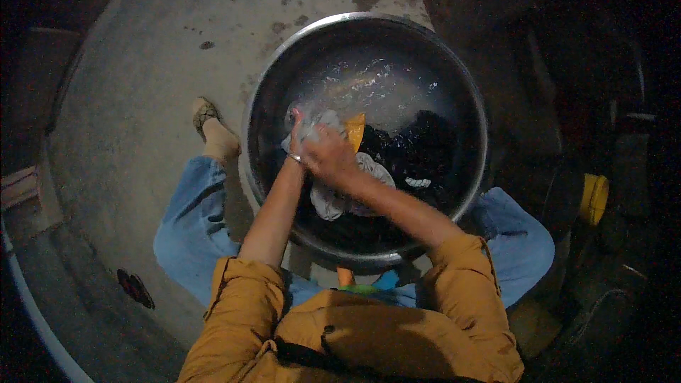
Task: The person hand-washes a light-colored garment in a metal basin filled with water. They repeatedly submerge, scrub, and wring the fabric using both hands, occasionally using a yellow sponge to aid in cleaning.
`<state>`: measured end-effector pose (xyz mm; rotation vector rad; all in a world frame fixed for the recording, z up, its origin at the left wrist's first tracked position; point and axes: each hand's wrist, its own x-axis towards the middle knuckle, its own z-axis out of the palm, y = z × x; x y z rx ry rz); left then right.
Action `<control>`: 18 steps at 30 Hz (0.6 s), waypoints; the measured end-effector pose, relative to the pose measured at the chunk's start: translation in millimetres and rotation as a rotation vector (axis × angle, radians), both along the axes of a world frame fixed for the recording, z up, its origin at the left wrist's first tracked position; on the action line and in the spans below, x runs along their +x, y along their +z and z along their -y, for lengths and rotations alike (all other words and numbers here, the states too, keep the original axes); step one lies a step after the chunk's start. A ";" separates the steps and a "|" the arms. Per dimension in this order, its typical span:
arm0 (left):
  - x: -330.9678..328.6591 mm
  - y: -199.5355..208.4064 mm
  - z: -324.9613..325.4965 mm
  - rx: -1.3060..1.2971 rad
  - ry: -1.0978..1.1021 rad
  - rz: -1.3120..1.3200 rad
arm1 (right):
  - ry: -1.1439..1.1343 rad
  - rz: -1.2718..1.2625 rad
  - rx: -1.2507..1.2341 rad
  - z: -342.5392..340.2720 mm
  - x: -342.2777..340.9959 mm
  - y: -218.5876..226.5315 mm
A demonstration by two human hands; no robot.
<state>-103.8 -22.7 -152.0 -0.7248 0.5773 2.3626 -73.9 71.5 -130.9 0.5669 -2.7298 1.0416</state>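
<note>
Over the left part of a large round metal basin [259,110], my two hands meet on a bunched, wet pale grey cloth [328,119]. My left hand [298,133], with a bracelet at its wrist, is closed on the cloth's left side. Crossing toward it, my right hand [328,156] presses and grips the same cloth; its fingers are blurred. An orange-yellow piece of fabric [355,131] shows just right of my hands. Below my right wrist lies more light grey fabric [332,204], partly covered by the forearm. Dark wet clothes [429,145] fill the basin's right side.
Cloudy, foamy water [383,81] shines in the basin's far half. A small white patch [418,183] shows among the dark clothes. My bent legs flank the basin. A yellow round object [594,198] stands at the right, and a dark item [135,289] lies on the floor at left.
</note>
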 end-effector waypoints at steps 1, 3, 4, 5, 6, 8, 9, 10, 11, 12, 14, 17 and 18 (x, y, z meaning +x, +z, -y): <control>1.3 2.3 2.5 0.028 0.017 -0.023 | 0.062 0.001 -0.062 6.6 8.3 22.8; 5.0 -34.2 5.4 0.321 0.024 -0.096 | 0.184 0.003 -0.188 13.1 14.9 63.1; 6.0 -43.5 2.8 0.432 0.024 -0.188 | 0.181 -0.049 -0.090 11.4 9.6 60.7; 9.6 -52.8 -2.0 0.269 0.088 -0.200 | 0.179 -0.099 0.006 7.4 -2.1 54.3; 6.6 -39.0 -15.0 0.094 0.127 -0.202 | 0.122 -0.108 0.079 0.1 -18.2 40.3; 1.3 -6.5 -31.3 -0.274 0.089 -0.179 | -0.011 -0.083 0.187 -13.5 -52.5 12.5; -0.9 2.7 -34.7 -0.459 0.013 -0.164 | -0.115 -0.052 0.165 -27.7 -75.0 9.6; 2.9 4.5 -30.6 -0.258 -0.042 -0.237 | -0.221 -0.020 0.140 -47.6 -98.3 4.8; 0.5 4.8 -33.3 -0.283 -0.070 -0.159 | -0.269 0.119 0.134 -78.5 -122.4 -11.0; -4.5 3.0 -32.2 -0.296 -0.109 -0.080 | -0.327 0.261 0.137 -104.9 -133.1 -24.8; -15.2 -1.9 -25.8 -0.325 -0.166 0.067 | -0.548 0.379 0.440 -123.8 -127.0 -5.6; -4.1 -3.3 -6.9 -0.160 -0.009 -0.001 | -0.785 0.470 0.512 -150.9 -125.4 -10.3; -4.0 7.4 -5.2 -0.176 -0.032 0.020 | -0.690 0.528 0.459 -147.0 -120.8 -4.2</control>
